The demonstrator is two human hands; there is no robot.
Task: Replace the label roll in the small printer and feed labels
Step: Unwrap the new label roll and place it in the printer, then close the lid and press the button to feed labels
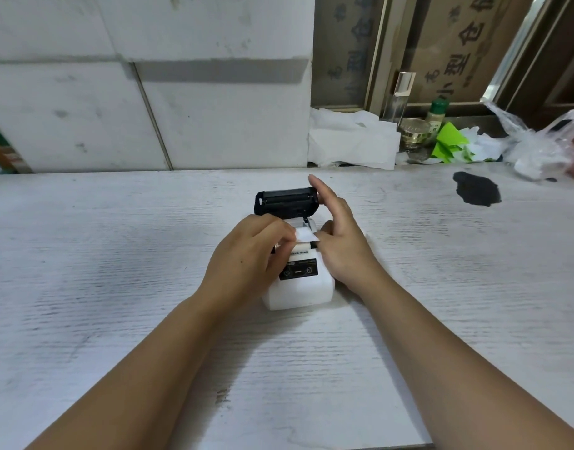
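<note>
A small white printer [300, 292] stands on the white table [116, 254], its black lid [286, 203] flipped up and open at the back. A black button panel [298, 271] faces me on its top. My left hand [246, 261] pinches the free end of the white label strip [305, 236] over the printer's opening. My right hand [340, 237] rests against the printer's right side, thumb touching the strip, index finger raised beside the lid. The roll inside the printer is hidden by my hands.
White foam blocks [149, 92] stand along the back left. At the back right lie crumpled white paper [350, 141], a glass jar [413, 133], a green-capped bottle [436, 116], green paper scraps [449, 142] and a plastic bag [538, 147]. A black stain [477, 189] marks the table.
</note>
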